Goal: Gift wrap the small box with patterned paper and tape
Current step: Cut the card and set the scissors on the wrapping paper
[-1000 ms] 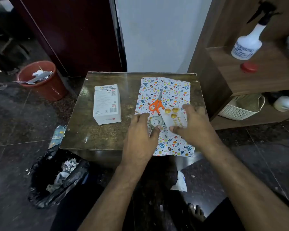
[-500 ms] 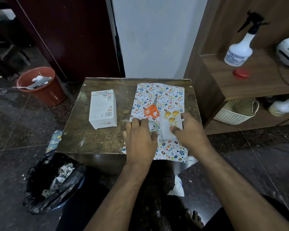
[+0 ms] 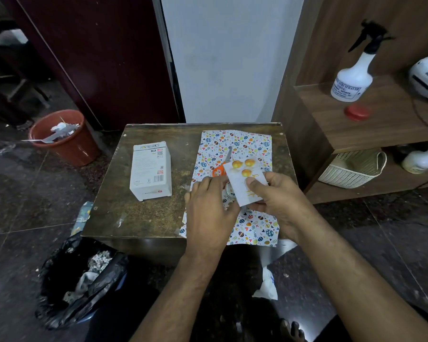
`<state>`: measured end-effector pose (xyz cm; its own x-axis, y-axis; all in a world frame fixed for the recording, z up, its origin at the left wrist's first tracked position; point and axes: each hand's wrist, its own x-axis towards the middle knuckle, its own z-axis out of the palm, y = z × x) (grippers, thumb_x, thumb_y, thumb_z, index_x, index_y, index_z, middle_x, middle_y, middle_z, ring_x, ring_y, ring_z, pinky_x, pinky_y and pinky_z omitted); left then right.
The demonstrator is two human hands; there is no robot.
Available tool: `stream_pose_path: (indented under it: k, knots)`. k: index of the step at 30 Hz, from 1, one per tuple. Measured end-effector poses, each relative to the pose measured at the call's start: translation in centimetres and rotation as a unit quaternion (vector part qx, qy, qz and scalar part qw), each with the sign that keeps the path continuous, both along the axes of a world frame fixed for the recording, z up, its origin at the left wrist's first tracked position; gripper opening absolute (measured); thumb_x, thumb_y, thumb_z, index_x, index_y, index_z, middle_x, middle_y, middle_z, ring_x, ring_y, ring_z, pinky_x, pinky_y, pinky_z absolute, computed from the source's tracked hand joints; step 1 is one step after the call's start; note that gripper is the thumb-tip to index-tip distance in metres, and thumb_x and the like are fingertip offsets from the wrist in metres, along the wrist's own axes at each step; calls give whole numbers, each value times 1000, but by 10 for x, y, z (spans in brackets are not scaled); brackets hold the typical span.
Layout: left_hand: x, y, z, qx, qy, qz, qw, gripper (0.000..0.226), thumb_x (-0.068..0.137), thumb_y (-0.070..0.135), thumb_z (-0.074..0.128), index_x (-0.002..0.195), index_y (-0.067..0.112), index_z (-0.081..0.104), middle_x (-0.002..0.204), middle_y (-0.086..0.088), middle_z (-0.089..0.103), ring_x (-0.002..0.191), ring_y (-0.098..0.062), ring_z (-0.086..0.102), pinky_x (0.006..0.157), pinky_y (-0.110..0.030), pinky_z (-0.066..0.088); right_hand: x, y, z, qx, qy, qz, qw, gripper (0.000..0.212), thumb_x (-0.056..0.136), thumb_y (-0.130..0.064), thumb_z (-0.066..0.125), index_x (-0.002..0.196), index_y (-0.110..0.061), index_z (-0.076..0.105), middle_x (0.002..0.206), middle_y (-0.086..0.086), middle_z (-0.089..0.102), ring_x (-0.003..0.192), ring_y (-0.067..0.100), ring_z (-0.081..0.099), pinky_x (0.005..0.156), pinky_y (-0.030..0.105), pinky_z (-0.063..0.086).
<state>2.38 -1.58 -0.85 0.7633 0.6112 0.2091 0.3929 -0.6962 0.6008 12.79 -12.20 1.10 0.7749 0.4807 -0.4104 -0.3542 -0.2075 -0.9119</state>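
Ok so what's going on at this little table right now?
A person is getting set to wrap a gift. The right hand holds a small white card with orange decorations above the patterned paper, and the left hand rests beside it. The white box stands unwrapped on the table; orange scissors lie on the paper.

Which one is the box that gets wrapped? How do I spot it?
Find the brown table in the middle. On its left side, away from the patterned paper, stands a white box. It is the only box there, plain white with small print and a barcode, and neither of the hands touches it.
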Motion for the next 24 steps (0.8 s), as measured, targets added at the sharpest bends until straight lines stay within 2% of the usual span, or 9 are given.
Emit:
stream_pose_path:
  k: [4,8,10,13,15,18,21,22,24]
  knots:
    - [1,-2,1,-70,-80,16,994,57,81,30,81,132,21,58,110,10,66,105,-13,60,95,-40,45,2,-3,4,31,0,-31,999,13,102,-19,64,110,-12,72,99,5,80,92,21,77,73,32,63]
    - [2,-8,9,-162,-138,25,977,60,79,23,87,130,29,55,102,19,62,99,7,57,89,-9,40,20,-14,10,80,-62,-162,982,7,100,-15,65,98,-13,72,102,12,78,99,34,73,83,44,60]
    - [2,-9,12,-250,-145,25,957,56,81,21,86,124,33,53,102,18,64,99,12,58,84,-3,40,26,-21,14,104,-76,-204,970,5,99,-9,65,101,-12,69,105,12,77,99,33,72,79,40,61]
    - [3,-7,16,-420,-178,16,890,49,84,15,84,124,30,60,104,10,70,95,0,67,82,-16,51,25,-29,14,44,-158,-176,971,38,97,-2,64,128,-21,54,107,5,74,96,24,73,68,28,57]
    - [4,-6,17,-478,-198,9,856,47,86,10,82,125,27,63,110,1,72,97,-8,70,81,-21,55,21,-31,10,-11,-238,-95,967,64,93,4,62,141,-32,40,105,3,73,91,19,73,73,33,59]
    - [5,-5,19,-497,-226,-1,838,48,84,6,82,126,21,64,115,-8,74,100,-15,70,83,-23,56,17,-28,8,-70,-280,-17,957,46,92,2,59,118,-35,56,109,-11,71,87,16,72,76,48,63]
    - [3,-4,19,-489,-241,-11,838,47,83,1,81,124,20,65,106,2,77,94,-13,71,79,-21,56,13,-24,10,-80,-229,22,970,20,100,-11,61,102,-26,75,110,-8,74,90,13,73,77,44,64]
    - [2,-4,19,-469,-242,-14,849,47,84,0,81,122,20,65,104,6,77,91,-11,71,77,-21,56,11,-23,12,-69,-213,32,974,15,102,-20,62,101,-24,77,107,-6,76,92,12,73,79,39,64]
    - [-1,-3,18,-366,-231,-21,901,47,85,4,82,123,23,64,106,11,75,91,-8,71,78,-22,56,5,-21,15,-44,-188,51,980,25,103,-37,60,96,-22,79,100,-6,79,94,12,73,81,36,61]
